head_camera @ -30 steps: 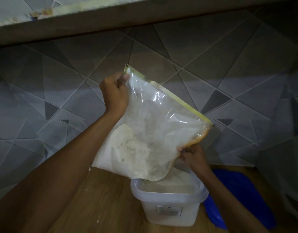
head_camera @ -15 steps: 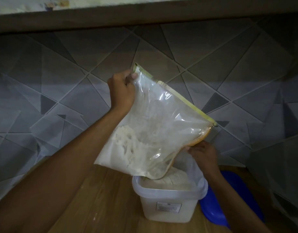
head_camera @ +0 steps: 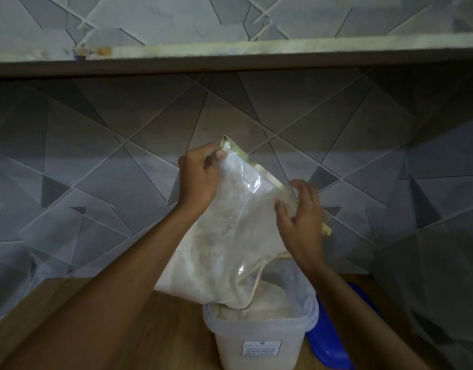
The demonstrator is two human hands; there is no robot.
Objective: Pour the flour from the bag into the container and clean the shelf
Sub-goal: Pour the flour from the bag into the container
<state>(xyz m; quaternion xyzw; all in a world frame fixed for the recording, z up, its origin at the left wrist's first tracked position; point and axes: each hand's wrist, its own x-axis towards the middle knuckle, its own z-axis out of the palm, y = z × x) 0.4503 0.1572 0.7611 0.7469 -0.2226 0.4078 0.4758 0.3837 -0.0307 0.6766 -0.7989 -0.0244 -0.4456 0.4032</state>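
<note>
I am pouring, and I judge this step is nearing its end: the bag (head_camera: 230, 236) is hanging slack above the container (head_camera: 256, 343), and what is showing through the plastic looks like a dusty film and a thin residue, not a full load. The bag's lowest corner is dipping inside the container's opening, touching or nearly touching the flour (head_camera: 272, 303), which is heaping up close to the container's rim.

My left hand (head_camera: 200, 177) is reaching high above the container and a little to its left, forearm stretching up from the lower left, fingers curling tight round the bag's top corner and pinching it. My right hand (head_camera: 302, 222) is sitting above the container's right side, wrist bending back, fingers spreading and only lightly bending as they lie against the bag's yellow-edged side; it is looking loose, not clamping, though I cannot tell for sure whether the thumb is nipping the plastic.

Next, I am thinking the move calls for lifting the top corner higher and tapping or stroking the plastic downward so the clinging flour is sliding into the container, while keeping the low corner inside the rim so nothing is spilling onto the shelf (head_camera: 150, 329) the container is standing on. The blue lid (head_camera: 328, 343) is lying just beside the container on its right, waiting. The wiping has not yet begun.
</note>
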